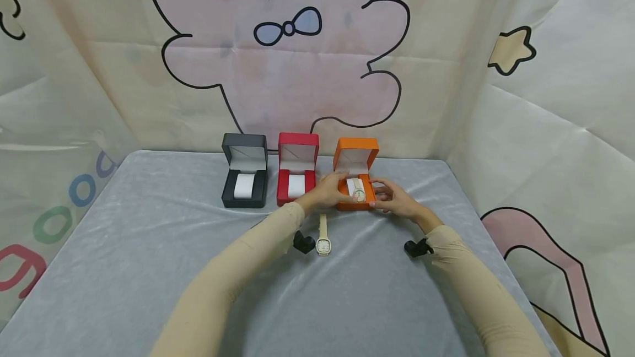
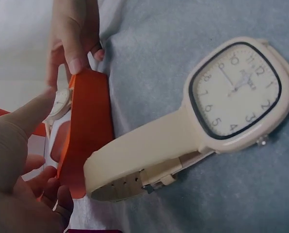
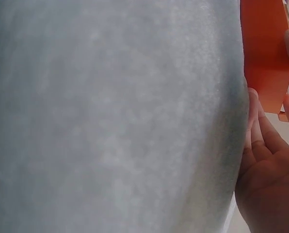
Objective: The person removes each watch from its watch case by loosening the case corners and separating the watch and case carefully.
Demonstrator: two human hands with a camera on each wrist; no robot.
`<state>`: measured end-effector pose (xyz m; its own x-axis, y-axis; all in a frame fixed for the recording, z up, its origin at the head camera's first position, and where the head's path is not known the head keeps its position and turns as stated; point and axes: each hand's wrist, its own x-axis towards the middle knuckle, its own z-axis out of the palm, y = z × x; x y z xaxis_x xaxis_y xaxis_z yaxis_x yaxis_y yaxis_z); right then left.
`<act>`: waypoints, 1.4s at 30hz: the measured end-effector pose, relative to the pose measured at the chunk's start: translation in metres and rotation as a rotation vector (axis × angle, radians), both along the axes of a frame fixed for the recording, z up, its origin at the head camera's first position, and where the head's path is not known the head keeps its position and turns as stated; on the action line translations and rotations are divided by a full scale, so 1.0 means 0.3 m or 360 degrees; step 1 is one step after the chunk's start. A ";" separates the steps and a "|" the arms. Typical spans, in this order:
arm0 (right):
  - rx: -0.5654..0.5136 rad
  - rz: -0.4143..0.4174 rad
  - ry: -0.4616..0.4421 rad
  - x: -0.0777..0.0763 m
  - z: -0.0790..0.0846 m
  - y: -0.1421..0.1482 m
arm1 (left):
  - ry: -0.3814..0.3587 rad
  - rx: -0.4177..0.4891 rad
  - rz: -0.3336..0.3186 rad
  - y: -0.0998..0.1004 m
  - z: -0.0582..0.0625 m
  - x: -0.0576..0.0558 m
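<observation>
An open orange watch box [image 1: 354,144] stands between my hands, its lid up. Inside it a cream wristwatch [image 1: 359,195] sits round a white cushion. My left hand [image 1: 324,190] holds the box's left side; its thumb reaches over the top to the watch and its bent fingers touch the outer wall. At the box's right side, my right hand [image 1: 394,198] rests its fairly straight fingers, with the thumb at the front corner. A second cream watch [image 1: 323,245] lies on the table below my left hand, its square dial large in the left wrist view.
Left of the orange box stand an open red watch box [image 1: 299,139] and an open black watch box [image 1: 245,140], each with a white cushion. A grey cloth covers the table [image 1: 149,236]. Printed curtains [image 1: 446,43] hang behind and beside it.
</observation>
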<state>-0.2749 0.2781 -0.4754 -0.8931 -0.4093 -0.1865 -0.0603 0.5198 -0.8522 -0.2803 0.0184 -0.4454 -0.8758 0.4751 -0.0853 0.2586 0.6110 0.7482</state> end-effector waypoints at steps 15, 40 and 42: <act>0.0032 0.0014 -0.0016 -0.001 0.004 0.000 | 0.0055 -0.0093 -0.0050 0.009 -0.008 -0.004; 0.0000 -0.0004 -0.0021 0.009 0.008 0.000 | 0.0067 -0.0254 -0.0007 0.033 0.002 -0.012; -0.0006 0.0000 -0.0021 0.011 0.008 0.003 | 0.0071 -0.0241 0.0005 0.034 0.000 -0.011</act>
<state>-0.2715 0.2791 -0.4728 -0.8905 -0.4102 -0.1967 -0.0491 0.5166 -0.8548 -0.2835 0.0287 -0.4455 -0.8819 0.4568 -0.1170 0.2871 0.7170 0.6352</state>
